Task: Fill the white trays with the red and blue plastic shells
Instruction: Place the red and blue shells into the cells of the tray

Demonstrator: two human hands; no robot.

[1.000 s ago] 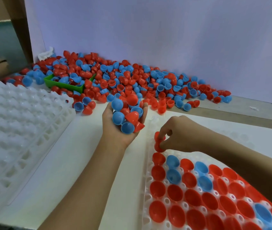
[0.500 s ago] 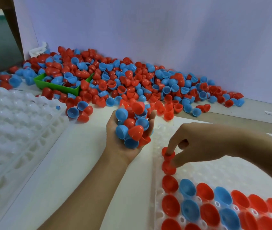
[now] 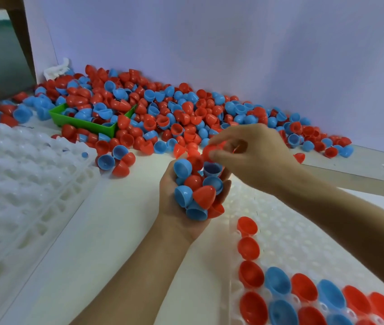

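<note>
My left hand (image 3: 174,214), palm up at the centre, cups a handful of red and blue shells (image 3: 198,191). Just above that handful my right hand (image 3: 254,156) pinches a red shell (image 3: 212,150) between thumb and fingers. A white tray (image 3: 287,231) lies at the lower right. Red and blue shells (image 3: 277,287) fill its near rows, and a column of red ones runs up its left edge. A large pile of loose shells (image 3: 174,113) lies along the back wall.
A stack of empty white trays (image 3: 17,184) takes up the left side. A green bin (image 3: 85,125) half buried in shells sits at the back left. A purple wall (image 3: 233,43) closes the back. Bare white tabletop (image 3: 106,231) lies between the trays.
My right hand has left the tray's left column, where it set red shells, and risen to the handful in my left hand, taking a red shell. The view has tilted up.
</note>
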